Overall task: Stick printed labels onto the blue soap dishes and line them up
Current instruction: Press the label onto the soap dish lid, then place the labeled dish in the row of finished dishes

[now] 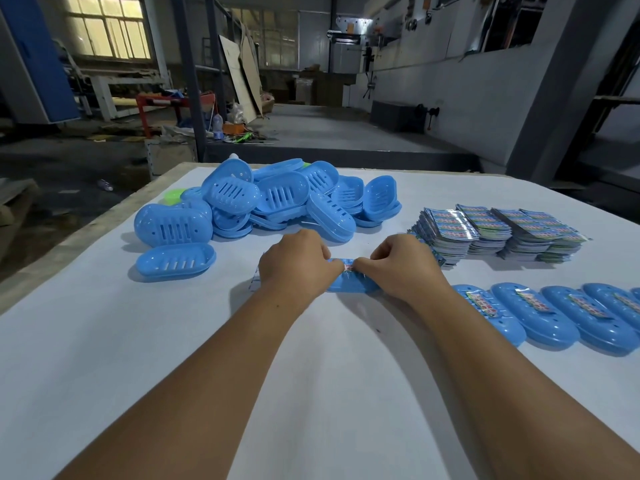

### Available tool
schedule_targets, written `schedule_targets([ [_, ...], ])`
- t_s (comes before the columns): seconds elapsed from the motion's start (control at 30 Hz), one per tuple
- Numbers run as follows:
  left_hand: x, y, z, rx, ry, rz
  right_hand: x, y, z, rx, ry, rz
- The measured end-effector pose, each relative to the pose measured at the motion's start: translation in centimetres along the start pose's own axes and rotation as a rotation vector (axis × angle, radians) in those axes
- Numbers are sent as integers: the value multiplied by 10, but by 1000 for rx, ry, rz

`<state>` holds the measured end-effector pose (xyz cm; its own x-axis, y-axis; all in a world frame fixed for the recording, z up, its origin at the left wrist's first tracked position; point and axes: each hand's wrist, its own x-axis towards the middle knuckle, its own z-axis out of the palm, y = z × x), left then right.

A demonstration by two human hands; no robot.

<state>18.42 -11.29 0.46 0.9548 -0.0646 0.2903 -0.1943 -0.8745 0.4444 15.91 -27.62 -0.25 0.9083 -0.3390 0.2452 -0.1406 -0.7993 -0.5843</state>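
Soap dishes (pixel 263 199) = smooth blue plastic w/ slight sheen. Label stacks (pixel 498 233): glossy printed film/paper, glare on top. Table (pixel 104 341) covered in matt white sheet, paper-like. Boards (pixel 242 74) at back look like cardboard.

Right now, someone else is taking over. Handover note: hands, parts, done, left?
Hands: left hand and right hand both pinch a label over the dish at table centre.
Parts: unlabelled pile far left, one loose dish in front of it; label stacks far right.
Done: row of labelled dishes at the right edge; it runs out of frame, so the count is unclear.
Left: press this label down, add the dish to the row, then work through the pile.
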Motion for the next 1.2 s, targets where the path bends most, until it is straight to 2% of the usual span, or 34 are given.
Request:
schedule_targets([
  [0.07, 0, -3, 1, -5, -13, -5, -3, 1, 0, 3, -19, -78],
  [0.2, 0, -8, 3, -58, -48, -17, -13, -6, 0, 16, -239, -306],
  [0.3, 0, -13, 3, -22, -64, -23, -19, -12, -6, -70, -282, -366],
  [0.43, -2, -21, 4, 36, -101, -23, -28, -15, -30, -334, -272, -299],
  [0.67, -2, -28, 1, 184, -80, -18, -39, -10, -66, -535, -429, -84],
  [1.0, -2, -29, -4, 146, -72, -32, -32, 5, -78, -502, -418, -4],
  [1.2, -3, -34, -17, 203, 80, -4, -25, 10, -72, -514, -426, -22],
])
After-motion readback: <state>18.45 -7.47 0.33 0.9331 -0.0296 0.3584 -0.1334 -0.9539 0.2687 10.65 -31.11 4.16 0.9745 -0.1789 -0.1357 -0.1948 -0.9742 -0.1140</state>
